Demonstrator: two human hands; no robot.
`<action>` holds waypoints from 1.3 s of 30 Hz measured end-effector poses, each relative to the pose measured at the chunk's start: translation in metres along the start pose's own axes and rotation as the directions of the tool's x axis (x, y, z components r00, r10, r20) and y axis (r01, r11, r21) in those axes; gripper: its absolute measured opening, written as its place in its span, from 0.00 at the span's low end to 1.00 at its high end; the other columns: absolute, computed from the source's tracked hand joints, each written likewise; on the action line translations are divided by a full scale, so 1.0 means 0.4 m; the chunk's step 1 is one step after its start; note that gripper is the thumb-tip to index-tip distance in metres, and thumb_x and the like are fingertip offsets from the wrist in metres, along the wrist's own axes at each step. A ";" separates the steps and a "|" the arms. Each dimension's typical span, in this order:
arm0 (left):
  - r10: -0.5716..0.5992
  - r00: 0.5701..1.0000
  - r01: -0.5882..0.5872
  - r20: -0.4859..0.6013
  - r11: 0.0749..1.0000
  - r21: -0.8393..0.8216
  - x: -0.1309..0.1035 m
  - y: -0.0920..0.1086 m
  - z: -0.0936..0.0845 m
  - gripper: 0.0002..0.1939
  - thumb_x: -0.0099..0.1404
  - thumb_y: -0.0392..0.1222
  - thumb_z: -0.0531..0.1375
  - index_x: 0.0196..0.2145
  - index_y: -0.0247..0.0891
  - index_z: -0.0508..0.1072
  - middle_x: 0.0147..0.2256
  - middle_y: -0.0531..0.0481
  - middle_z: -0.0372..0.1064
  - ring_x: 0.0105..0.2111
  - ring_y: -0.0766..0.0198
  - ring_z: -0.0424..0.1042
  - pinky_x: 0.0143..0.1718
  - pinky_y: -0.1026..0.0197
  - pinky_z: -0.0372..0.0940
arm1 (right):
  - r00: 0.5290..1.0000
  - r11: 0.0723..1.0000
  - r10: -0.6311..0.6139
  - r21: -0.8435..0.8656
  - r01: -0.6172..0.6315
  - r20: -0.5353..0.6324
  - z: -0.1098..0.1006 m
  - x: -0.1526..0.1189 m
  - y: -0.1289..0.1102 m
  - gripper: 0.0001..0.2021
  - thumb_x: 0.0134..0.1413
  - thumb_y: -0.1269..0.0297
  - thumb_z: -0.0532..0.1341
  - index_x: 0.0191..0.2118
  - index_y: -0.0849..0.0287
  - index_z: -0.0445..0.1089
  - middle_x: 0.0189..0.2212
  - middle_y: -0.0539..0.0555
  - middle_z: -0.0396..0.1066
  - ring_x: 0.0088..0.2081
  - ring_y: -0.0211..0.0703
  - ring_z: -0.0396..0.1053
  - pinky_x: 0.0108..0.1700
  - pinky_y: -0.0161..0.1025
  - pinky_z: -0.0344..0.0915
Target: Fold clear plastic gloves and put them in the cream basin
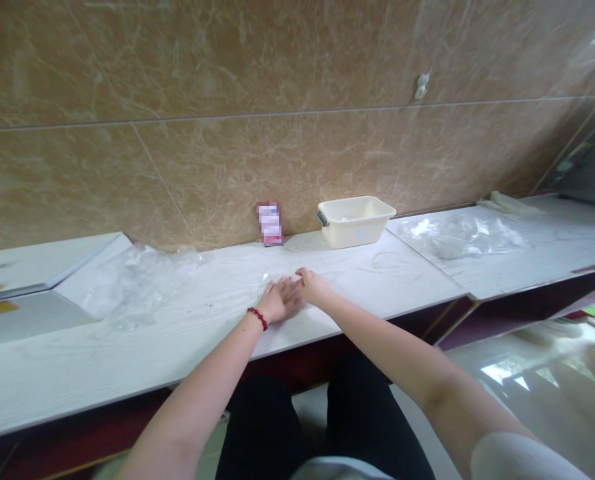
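My left hand [281,300], with a red beaded bracelet [258,318] at the wrist, lies flat on the white wood-grain tabletop [237,273], fingers stretched out. Beneath and just beyond its fingers shows a glint of clear plastic [266,277]; most of it is hidden. My right hand [317,289] meets the left hand's fingertips from the right, its fingers curled together. What the right fingers hold, if anything, cannot be made out. Behind the hands, a cream plastic bin [356,230] with a grey handle stands near the wall.
A small blurred card or packet [270,224] leans against the brown tiled wall [217,173]. Crumpled clear plastic bags [137,280] lie at left beside an open white box [47,267]. Another clear bag [465,237] lies right, before a pale cloth-like item [510,204].
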State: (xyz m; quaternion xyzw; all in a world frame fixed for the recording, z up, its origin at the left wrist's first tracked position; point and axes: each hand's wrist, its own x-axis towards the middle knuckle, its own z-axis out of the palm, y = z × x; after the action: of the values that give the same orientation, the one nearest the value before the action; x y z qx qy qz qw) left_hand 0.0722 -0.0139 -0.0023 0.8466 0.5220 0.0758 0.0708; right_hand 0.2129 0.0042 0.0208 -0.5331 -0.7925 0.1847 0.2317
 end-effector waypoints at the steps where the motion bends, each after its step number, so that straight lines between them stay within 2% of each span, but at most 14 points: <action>1: -0.025 0.999 0.024 -0.029 0.999 -0.042 0.005 -0.004 0.001 0.25 0.60 0.51 0.42 0.54 0.40 0.51 0.56 0.45 0.45 0.56 0.56 0.42 0.53 0.48 0.40 | 1.000 1.000 0.011 0.006 -0.011 0.013 0.012 0.006 -0.006 0.16 0.49 0.74 0.48 0.46 0.66 0.57 0.39 0.60 0.65 0.42 0.39 0.62 0.40 0.34 0.57; 4: -0.123 0.975 0.086 -0.187 0.977 -0.193 0.008 -0.025 -0.009 0.21 0.62 0.44 0.41 0.52 0.36 0.55 0.54 0.46 0.51 0.54 0.63 0.48 0.53 0.57 0.46 | 0.999 1.000 0.022 -0.011 -0.022 0.033 0.042 0.011 -0.012 0.18 0.49 0.75 0.47 0.48 0.68 0.54 0.41 0.62 0.64 0.42 0.41 0.62 0.41 0.35 0.58; 7: -0.361 0.868 0.256 -0.341 0.914 -0.315 -0.013 -0.069 -0.028 0.18 0.61 0.39 0.42 0.48 0.35 0.59 0.48 0.45 0.59 0.50 0.65 0.57 0.50 0.60 0.53 | 1.000 0.999 -0.009 -0.043 0.010 0.028 0.062 0.004 -0.004 0.18 0.50 0.75 0.45 0.49 0.67 0.53 0.43 0.63 0.63 0.42 0.41 0.63 0.42 0.37 0.58; 9: -0.479 0.803 0.362 -0.353 0.864 -0.350 -0.035 -0.103 -0.038 0.19 0.59 0.35 0.42 0.48 0.33 0.58 0.44 0.42 0.64 0.44 0.63 0.63 0.44 0.59 0.59 | 0.999 0.998 -0.043 -0.054 0.045 0.027 0.072 -0.001 0.003 0.18 0.51 0.74 0.45 0.49 0.66 0.53 0.46 0.63 0.60 0.46 0.42 0.60 0.44 0.38 0.57; 11: -0.511 0.790 0.398 -0.338 0.848 -0.350 -0.054 -0.124 -0.045 0.20 0.58 0.32 0.41 0.48 0.33 0.57 0.40 0.42 0.66 0.40 0.63 0.66 0.40 0.58 0.62 | 0.996 0.992 -0.092 -0.083 0.094 0.022 0.082 -0.005 0.010 0.18 0.52 0.73 0.45 0.50 0.66 0.54 0.49 0.62 0.57 0.51 0.43 0.54 0.48 0.39 0.53; 13: -0.485 0.809 0.380 -0.332 0.863 -0.333 -0.061 -0.120 -0.049 0.19 0.57 0.32 0.43 0.46 0.35 0.59 0.41 0.44 0.66 0.41 0.63 0.65 0.42 0.58 0.60 | 0.990 0.981 -0.140 -0.131 0.141 0.016 0.092 -0.008 0.015 0.18 0.52 0.72 0.45 0.50 0.67 0.54 0.51 0.62 0.54 0.54 0.44 0.49 0.51 0.41 0.49; 14: -0.428 0.842 0.336 -0.329 0.892 -0.302 -0.059 -0.107 -0.050 0.18 0.57 0.32 0.44 0.45 0.35 0.61 0.42 0.44 0.65 0.43 0.63 0.64 0.45 0.58 0.58 | 0.987 0.975 -0.158 -0.157 0.159 0.014 0.096 -0.009 0.016 0.19 0.52 0.71 0.45 0.51 0.67 0.53 0.51 0.62 0.54 0.54 0.44 0.48 0.52 0.42 0.48; 15: -0.358 0.876 0.279 -0.322 0.922 -0.267 -0.053 -0.090 -0.049 0.17 0.57 0.33 0.45 0.44 0.36 0.62 0.44 0.45 0.64 0.45 0.63 0.62 0.47 0.59 0.56 | 0.985 0.969 -0.170 -0.178 0.170 0.017 0.099 -0.011 0.016 0.20 0.52 0.71 0.45 0.52 0.68 0.53 0.52 0.62 0.53 0.54 0.45 0.48 0.53 0.42 0.47; 17: -0.121 0.954 0.087 -0.274 0.987 -0.134 -0.032 -0.046 -0.041 0.17 0.58 0.35 0.45 0.45 0.35 0.63 0.46 0.45 0.62 0.48 0.63 0.59 0.50 0.59 0.52 | 0.983 0.963 -0.178 -0.199 0.181 0.034 0.102 -0.014 0.015 0.21 0.52 0.71 0.45 0.53 0.70 0.52 0.52 0.63 0.53 0.54 0.46 0.48 0.53 0.43 0.46; 19: -0.039 0.968 0.023 -0.247 0.997 -0.070 -0.006 -0.007 -0.026 0.19 0.60 0.37 0.42 0.48 0.32 0.60 0.48 0.43 0.60 0.49 0.63 0.57 0.52 0.60 0.50 | 0.980 0.956 -0.187 -0.219 0.197 0.068 0.099 -0.017 0.012 0.23 0.51 0.71 0.46 0.54 0.72 0.51 0.53 0.64 0.52 0.55 0.47 0.47 0.53 0.44 0.45; 23: -0.114 0.982 0.113 -0.152 0.993 -0.015 0.027 0.011 0.013 0.24 0.63 0.44 0.37 0.53 0.31 0.52 0.53 0.42 0.51 0.53 0.61 0.49 0.53 0.55 0.45 | 0.967 0.931 -0.218 -0.270 0.246 0.130 0.091 -0.024 0.007 0.25 0.49 0.71 0.47 0.54 0.73 0.50 0.54 0.64 0.49 0.55 0.49 0.45 0.54 0.45 0.43; 29: -0.214 0.970 0.228 -0.116 0.965 0.128 0.008 -0.037 0.026 0.28 0.60 0.54 0.38 0.54 0.40 0.53 0.56 0.47 0.46 0.56 0.57 0.43 0.54 0.51 0.38 | 0.989 0.947 -0.146 -0.287 0.147 0.024 0.082 -0.030 0.019 0.24 0.52 0.61 0.44 0.54 0.63 0.52 0.55 0.59 0.49 0.55 0.49 0.45 0.54 0.50 0.39; 35: -0.220 0.973 0.228 -0.068 0.961 0.154 -0.023 -0.062 0.002 0.33 0.56 0.62 0.38 0.55 0.44 0.49 0.57 0.43 0.41 0.56 0.53 0.41 0.52 0.46 0.37 | 0.996 0.939 -0.074 -0.333 0.083 0.041 0.077 -0.024 0.038 0.28 0.49 0.52 0.45 0.56 0.57 0.48 0.57 0.57 0.43 0.57 0.52 0.39 0.53 0.54 0.33; 39: -0.154 0.988 0.151 0.001 0.975 0.161 -0.039 -0.091 -0.018 0.37 0.51 0.66 0.42 0.55 0.46 0.47 0.58 0.44 0.38 0.56 0.52 0.39 0.51 0.45 0.35 | 0.997 0.941 -0.042 -0.331 0.062 0.068 0.071 -0.022 0.033 0.30 0.48 0.47 0.44 0.56 0.56 0.47 0.57 0.59 0.42 0.57 0.53 0.38 0.53 0.55 0.31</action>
State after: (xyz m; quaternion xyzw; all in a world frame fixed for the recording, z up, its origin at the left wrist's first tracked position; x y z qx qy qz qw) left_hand 0.0321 -0.0115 -0.0033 0.8075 0.5894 0.0223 0.0115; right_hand 0.2095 -0.0003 -0.0112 -0.5377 -0.8327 0.0577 0.1192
